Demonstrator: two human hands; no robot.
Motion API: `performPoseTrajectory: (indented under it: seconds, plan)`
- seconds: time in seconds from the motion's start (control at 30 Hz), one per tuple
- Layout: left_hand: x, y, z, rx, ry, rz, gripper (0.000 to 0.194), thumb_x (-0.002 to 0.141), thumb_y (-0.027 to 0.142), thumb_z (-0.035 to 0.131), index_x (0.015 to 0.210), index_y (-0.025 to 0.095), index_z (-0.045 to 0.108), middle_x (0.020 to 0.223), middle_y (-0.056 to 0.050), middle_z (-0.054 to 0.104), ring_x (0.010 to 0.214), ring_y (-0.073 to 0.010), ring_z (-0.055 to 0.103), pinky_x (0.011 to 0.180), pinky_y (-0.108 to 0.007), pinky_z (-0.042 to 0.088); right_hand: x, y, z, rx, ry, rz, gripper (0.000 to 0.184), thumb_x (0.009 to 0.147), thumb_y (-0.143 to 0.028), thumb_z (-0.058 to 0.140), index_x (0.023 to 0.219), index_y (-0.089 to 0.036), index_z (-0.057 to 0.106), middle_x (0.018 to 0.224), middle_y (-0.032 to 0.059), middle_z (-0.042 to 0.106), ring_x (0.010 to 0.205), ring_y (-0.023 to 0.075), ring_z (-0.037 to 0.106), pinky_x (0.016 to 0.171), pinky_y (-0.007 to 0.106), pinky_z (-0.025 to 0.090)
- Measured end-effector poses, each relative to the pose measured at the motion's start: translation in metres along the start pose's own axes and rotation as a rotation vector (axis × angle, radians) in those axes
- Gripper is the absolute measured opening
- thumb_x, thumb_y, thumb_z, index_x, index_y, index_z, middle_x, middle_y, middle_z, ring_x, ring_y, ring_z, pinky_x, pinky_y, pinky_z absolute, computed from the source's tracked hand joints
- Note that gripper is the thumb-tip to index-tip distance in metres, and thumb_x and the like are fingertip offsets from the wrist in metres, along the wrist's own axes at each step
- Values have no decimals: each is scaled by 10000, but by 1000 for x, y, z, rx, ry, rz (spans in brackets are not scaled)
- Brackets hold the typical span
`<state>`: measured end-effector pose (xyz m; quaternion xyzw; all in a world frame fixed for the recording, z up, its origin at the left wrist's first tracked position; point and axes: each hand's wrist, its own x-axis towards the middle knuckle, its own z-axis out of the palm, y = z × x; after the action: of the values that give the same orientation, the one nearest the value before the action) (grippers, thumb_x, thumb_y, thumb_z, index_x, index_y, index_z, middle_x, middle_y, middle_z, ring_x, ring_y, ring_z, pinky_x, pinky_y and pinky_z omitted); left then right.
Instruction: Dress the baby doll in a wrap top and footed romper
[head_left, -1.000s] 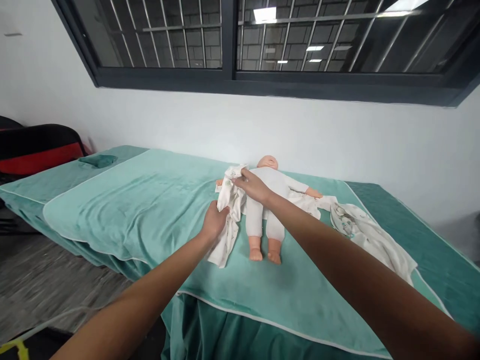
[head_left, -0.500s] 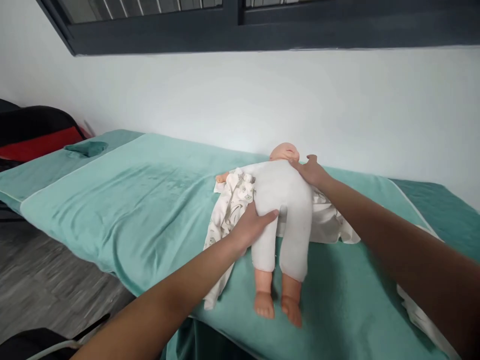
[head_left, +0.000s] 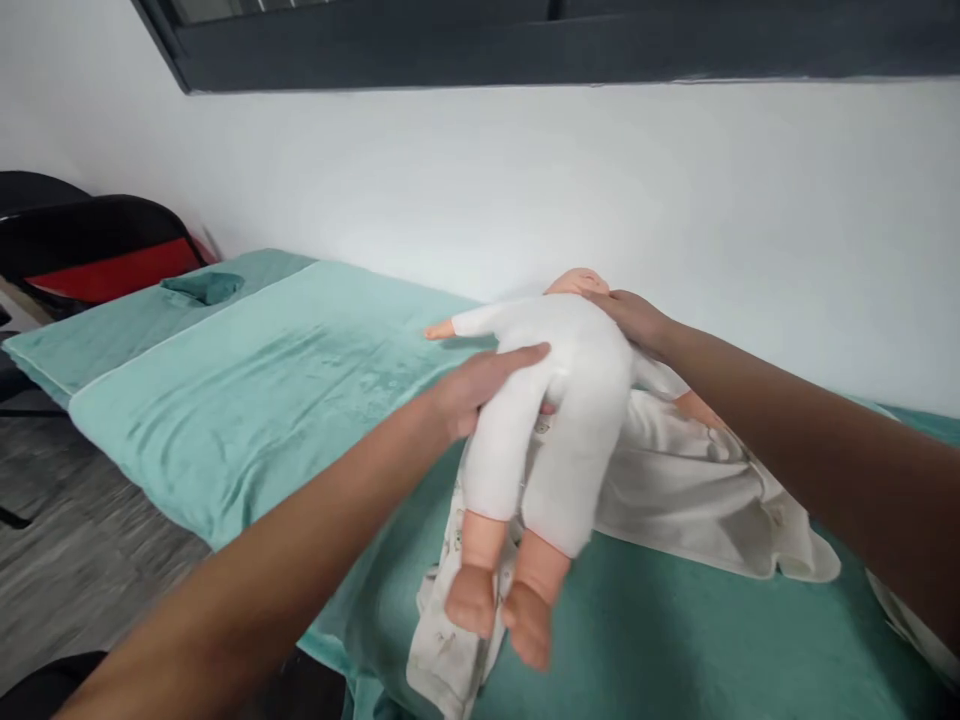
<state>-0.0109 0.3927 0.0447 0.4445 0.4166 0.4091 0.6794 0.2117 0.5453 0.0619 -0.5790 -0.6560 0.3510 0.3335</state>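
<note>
A baby doll (head_left: 574, 385) with a white cloth body is held between my hands, its head toward the wall and its bare feet toward me. My left hand (head_left: 487, 385) grips the doll's thigh, thumb on top and a fingertip showing between the legs. At the doll's neck and shoulder, my right hand (head_left: 630, 315) is closed, its fingers partly hidden behind the doll. Beneath and beside the doll lies white baby clothing (head_left: 690, 490) with a small print; one part hangs down under the legs.
A green cover (head_left: 300, 390) lies over the bed, which stands against a white wall (head_left: 450, 190). At the far left are a black and red chair (head_left: 112, 250) and a small green cloth piece (head_left: 202, 287). A dark window frame (head_left: 450, 50) runs above.
The doll has been lifted and tilted, its legs swinging left and nearer me. Its left-side arm is now out of the printed clothing, which lies below. My view has shifted slightly.
</note>
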Motion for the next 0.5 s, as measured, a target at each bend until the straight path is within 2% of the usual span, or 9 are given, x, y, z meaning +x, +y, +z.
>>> performPoseTrajectory:
  seconds: [0.13,0.23,0.37,0.43,0.5]
  plan:
    - [-10,22,-70,154,95,-15,470,865,527,596,1021,96,700,957,-166,750,974,-333,722,801,-454,593,31,-28,56,-47,-16,-30,622,816,-652,648,1160,-135,606,1140,189,692,1054,328,640,871,458,546]
    - [-18,26,-113,254,180,-24,492,915,507,554,994,37,677,915,-177,739,946,-325,723,779,-465,578,46,-44,101,-88,-10,-84,625,839,-638,623,1177,-113,596,1225,202,660,1074,317,640,924,444,529]
    - [-24,18,-148,395,325,-11,553,942,517,524,1006,-18,649,897,-189,729,927,-299,718,752,-425,577,58,-56,146,-111,-76,-159,585,860,-591,626,1193,-110,603,1239,198,659,1117,324,633,962,425,517]
    - [-26,12,-159,486,419,-6,533,961,497,485,1013,-5,658,912,-175,726,959,-278,715,760,-383,573,63,-57,161,-109,-109,-198,574,871,-570,623,1223,-117,598,1255,189,658,1140,324,627,971,417,512]
    - [-27,5,-168,541,441,-16,507,966,493,462,1018,36,678,925,-156,727,978,-260,715,772,-360,571,69,-53,170,-118,-113,-212,616,869,-591,620,1270,-127,575,1310,184,635,1170,324,614,976,410,508]
